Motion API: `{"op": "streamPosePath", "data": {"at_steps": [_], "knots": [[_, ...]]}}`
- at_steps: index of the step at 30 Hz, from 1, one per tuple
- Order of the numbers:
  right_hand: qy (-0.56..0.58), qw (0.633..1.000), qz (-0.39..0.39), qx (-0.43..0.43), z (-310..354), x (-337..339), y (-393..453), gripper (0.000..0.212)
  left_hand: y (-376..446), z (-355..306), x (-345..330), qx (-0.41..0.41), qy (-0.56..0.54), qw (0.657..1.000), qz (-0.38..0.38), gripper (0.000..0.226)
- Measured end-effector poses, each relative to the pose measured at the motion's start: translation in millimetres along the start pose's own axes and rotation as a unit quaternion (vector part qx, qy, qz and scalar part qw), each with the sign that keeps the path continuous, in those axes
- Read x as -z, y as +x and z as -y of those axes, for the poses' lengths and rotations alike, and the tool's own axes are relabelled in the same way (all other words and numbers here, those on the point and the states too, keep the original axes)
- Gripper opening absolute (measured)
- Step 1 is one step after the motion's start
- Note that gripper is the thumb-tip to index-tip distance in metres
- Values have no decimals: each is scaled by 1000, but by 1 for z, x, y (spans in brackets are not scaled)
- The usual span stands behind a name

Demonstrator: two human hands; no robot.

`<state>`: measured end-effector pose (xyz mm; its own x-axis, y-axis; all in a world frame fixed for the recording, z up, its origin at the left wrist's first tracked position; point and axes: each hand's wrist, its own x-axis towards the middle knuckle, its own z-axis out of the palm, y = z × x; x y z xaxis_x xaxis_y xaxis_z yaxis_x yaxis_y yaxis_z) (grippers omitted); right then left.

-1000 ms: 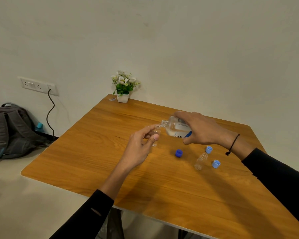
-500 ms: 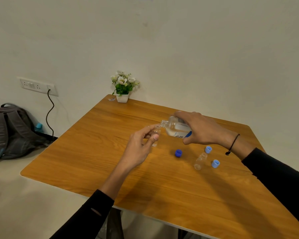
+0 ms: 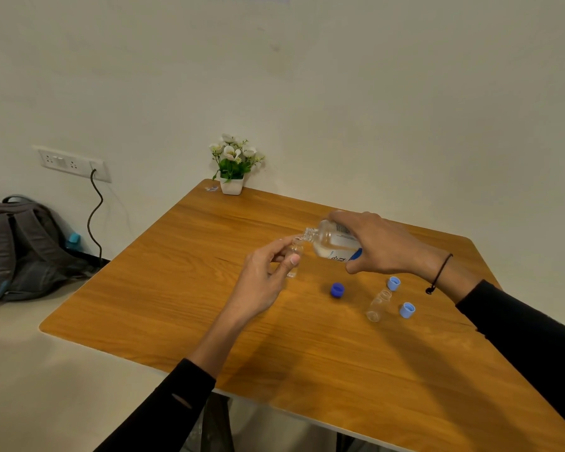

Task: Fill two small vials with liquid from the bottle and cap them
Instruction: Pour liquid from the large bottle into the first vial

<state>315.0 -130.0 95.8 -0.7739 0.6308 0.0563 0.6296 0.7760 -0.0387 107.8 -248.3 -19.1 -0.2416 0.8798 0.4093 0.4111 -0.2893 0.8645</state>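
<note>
My left hand [image 3: 268, 275] holds a small clear vial [image 3: 295, 256] upright above the wooden table [image 3: 209, 288]. In my right hand [image 3: 382, 243] is a clear bottle [image 3: 331, 244] with a white label, tipped on its side, its open mouth at the vial's rim. Liquid fills part of the bottle. The second clear vial [image 3: 377, 305] stands uncapped on the table at the right. Two light blue caps [image 3: 393, 283] [image 3: 407, 310] lie beside it. To its left lies a dark blue cap [image 3: 337, 290].
A small white pot of flowers [image 3: 232, 166] stands at the table's far corner. A grey backpack [image 3: 20, 249] leans against the wall on the floor at left, below a socket strip [image 3: 72, 164] with a black cable.
Both hands stay nearly still; the bottle remains tipped at the vial's mouth. Nothing on the table has moved.
</note>
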Motion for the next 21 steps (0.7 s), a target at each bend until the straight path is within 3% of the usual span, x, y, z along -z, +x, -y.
{"op": "streamPosePath", "data": {"at_steps": [21], "knots": [[-3,1000,-5,3,-2,0,-1,93,-1,-7,0,14,-5,1000,-4,40]]}}
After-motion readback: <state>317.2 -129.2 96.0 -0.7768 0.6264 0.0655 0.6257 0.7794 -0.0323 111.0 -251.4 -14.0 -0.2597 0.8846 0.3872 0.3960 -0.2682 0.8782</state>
